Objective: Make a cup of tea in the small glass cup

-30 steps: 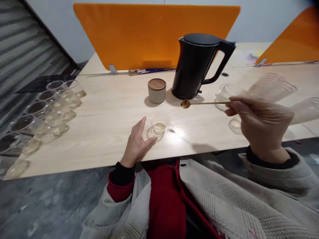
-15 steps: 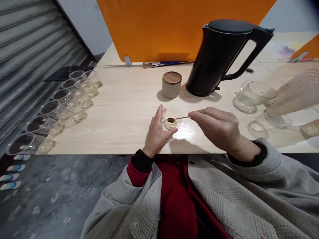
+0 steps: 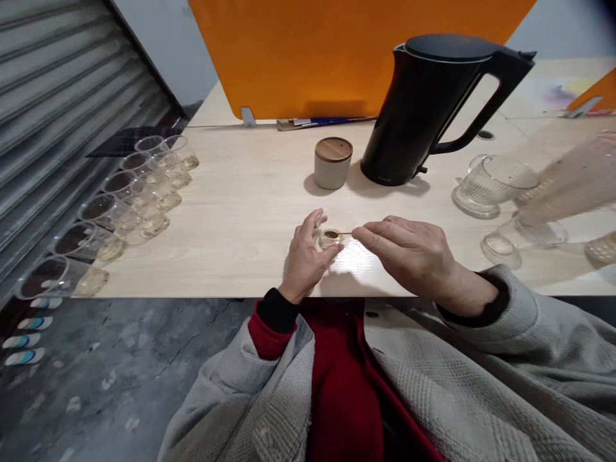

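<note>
Pale wood desk (image 3: 231,218), near edge. Our left hand (image 3: 308,260) cups small glass cup (image 3: 329,239); our right hand (image 3: 409,253) pinches spoon (image 3: 337,234), bowl in cup. Risk, we judge: cup light, sideways nudge tips it, liquid spills toward edge.

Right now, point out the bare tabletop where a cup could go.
Bare wood lies between the left hand and the row of glasses on the left, and between the canister and that row. The right side is crowded around the kettle and glass pitcher.
</note>
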### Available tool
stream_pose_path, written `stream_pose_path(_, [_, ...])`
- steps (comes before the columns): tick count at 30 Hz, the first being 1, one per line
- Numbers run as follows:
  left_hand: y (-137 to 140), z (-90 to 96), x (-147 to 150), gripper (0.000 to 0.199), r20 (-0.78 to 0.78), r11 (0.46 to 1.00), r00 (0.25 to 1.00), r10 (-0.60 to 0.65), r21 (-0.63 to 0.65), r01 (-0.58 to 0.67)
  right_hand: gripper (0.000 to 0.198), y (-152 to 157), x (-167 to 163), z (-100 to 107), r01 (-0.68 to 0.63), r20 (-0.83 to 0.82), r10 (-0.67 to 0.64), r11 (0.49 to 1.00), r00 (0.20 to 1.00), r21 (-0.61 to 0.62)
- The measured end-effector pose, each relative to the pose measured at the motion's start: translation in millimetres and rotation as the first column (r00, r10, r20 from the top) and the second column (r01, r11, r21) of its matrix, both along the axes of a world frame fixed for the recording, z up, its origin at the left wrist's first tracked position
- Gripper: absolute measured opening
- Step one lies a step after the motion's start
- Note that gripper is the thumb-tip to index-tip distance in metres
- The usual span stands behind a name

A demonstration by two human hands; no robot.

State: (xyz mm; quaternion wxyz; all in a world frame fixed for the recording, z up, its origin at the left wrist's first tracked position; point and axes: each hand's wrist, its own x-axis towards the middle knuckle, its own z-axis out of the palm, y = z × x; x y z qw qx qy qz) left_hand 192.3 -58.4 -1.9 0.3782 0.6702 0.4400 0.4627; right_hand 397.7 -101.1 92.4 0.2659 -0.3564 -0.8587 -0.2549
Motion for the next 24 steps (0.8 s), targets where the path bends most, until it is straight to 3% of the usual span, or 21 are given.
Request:
stream_pose_path(9, [0.6, -4.3, -1.1, 0.077, 0.003, 1.0, 1.0, 0.001, 0.013, -0.001, 0.025, 3.5, -1.4, -2.4, 0.023, -0.032, -0.022, 0.999, 0.999, 0.026])
stream_pose_path(16, [0.2, -4.2, -1.4, 0.078, 0.006, 1.0, 1.0, 0.001, 0.009, -0.001, 0.028, 1.4, -2.5, -5.5, 0.056, -0.062, -0.059, 0.998, 0.996, -0.041])
stream_pose_path(20, [-0.5, -4.8, -1.3, 0.079, 0.009, 1.0, 1.0, 0.003, 0.0, -0.003, 0.027, 0.7, -2.5, -7.7, 0.067, -0.151, -0.083, 0.992, 0.985, -0.108])
stream_pose_path(24, [-1.0, -4.5, -1.8, 0.081, -0.011, 1.0, 1.0, 0.021, 0.006, -0.021, 0.025, -1.1, 3.0, -5.5, 0.025, -0.306, -0.046, 0.997, 0.951, -0.07])
